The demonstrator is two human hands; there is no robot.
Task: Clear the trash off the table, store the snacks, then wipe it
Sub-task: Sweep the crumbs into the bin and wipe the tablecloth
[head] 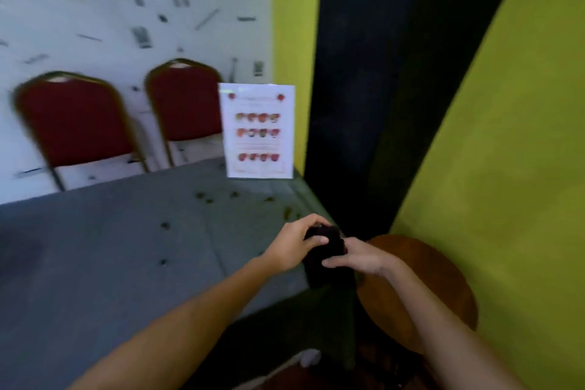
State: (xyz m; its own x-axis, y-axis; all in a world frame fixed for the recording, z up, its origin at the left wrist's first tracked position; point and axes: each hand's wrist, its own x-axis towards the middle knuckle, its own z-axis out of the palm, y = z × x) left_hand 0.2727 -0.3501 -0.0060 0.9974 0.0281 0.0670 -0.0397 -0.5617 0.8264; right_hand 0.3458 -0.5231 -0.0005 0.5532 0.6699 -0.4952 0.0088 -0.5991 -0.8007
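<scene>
Forearms: two bare forearms come in from the bottom edge and meet over the near right corner of the bench.
Round top: a round brown wooden top (421,272) sits low, just right of the bench and under the right wrist, close to the yellow-green wall.
Left hand (292,242): the fingers curl over the top of the cloth and the thumb lies across its near face; the grip is clamped on the cloth.
Right hand (362,258): the thumb and fingers pinch the cloth's right side; this grip is clamped on the cloth too.
Cloth: a black, soft, bunched fabric cloth (326,242) is held between both hands at the bench's right edge. Its lower end hangs past that edge; whether it touches the top cannot be told.
Bench: a long bench (110,247) with a flat grey top runs from lower left to the far right corner.
Crumbs: small dark brownish crumbs (205,196) are scattered on the bench, most beyond the hands and a few nearer the middle.
Card: a white upright menu card (258,131) with rows of small red-orange pictures stands at the bench's far right corner.
Chairs: two chairs with red padded backs and gold-coloured frames, one on the left (72,123) and one on the right (186,101), stand side by side behind the bench's far edge.
Walls: white wallpaper (126,25) with dark prints is behind the chairs. To the right is a yellow-green wall (506,168) crossed by a broad black stripe (380,89).
</scene>
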